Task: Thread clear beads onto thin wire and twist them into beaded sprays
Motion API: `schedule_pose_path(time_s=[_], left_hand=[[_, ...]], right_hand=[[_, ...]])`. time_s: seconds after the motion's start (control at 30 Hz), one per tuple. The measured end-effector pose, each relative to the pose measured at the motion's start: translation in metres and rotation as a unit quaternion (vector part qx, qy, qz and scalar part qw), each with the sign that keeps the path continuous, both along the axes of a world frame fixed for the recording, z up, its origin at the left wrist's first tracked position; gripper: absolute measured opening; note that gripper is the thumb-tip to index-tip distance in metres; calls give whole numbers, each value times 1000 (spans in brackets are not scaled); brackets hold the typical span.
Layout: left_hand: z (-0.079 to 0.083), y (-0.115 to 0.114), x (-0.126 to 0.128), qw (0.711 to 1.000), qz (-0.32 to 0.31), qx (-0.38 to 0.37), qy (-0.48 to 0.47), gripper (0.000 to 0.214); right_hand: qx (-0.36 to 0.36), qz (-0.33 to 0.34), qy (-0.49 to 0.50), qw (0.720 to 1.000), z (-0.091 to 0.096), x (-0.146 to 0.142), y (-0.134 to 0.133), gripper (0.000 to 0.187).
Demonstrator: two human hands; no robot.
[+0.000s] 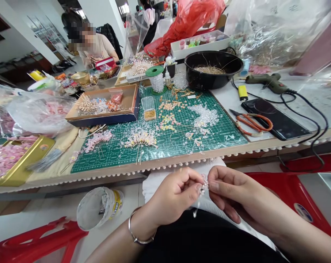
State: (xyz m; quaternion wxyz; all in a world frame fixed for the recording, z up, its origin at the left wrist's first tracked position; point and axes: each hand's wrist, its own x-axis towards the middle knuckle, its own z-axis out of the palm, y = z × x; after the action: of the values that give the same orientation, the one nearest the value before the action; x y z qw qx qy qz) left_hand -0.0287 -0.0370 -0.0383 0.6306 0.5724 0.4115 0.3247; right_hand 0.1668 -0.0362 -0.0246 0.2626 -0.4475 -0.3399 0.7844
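Note:
Over my lap, just below the table edge, both hands pinch one small beaded piece (205,180) of clear and pinkish beads, with a bit dangling under it. My left hand (179,193), a bangle on its wrist, grips it from the left between thumb and curled fingers. From the right, my right hand (231,190) holds the same piece between thumb and forefinger, its lower fingers loosely bent. On the green cutting mat (113,160) beyond lie a beaded hair comb (140,139), a pink beaded piece (98,140) and a heap of clear beads (205,116).
A black basin (213,75), glue gun (272,83), orange-handled scissors (253,123) and phone (276,118) stand at the right. To the left are a cardboard box (105,116) and gold tin (25,164). A bucket (96,210) sits below; another person (99,47) sits across.

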Motion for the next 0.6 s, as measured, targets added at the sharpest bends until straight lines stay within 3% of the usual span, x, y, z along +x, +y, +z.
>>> schedule_pose_path(time_s=[0.23,0.33,0.47,0.53,0.6], left_hand=[[-8,5,2,990,57,-95,-87,27],[-12,5,1,987,69,-103,-98,26],[-4,5,2,994,50,-73,-62,16],[4,6,3,998,51,-47,-4,16],[12,6,5,996,53,-29,64,17]], right_hand=[[64,2,-31,997,-2,14,8,38],[145,-18,-97,985,1,26,13,35],[316,71,-204,924,6,28,11,39],[374,120,-250,885,6,20,8,52],[424,126,-284,850,4,10,5,55]])
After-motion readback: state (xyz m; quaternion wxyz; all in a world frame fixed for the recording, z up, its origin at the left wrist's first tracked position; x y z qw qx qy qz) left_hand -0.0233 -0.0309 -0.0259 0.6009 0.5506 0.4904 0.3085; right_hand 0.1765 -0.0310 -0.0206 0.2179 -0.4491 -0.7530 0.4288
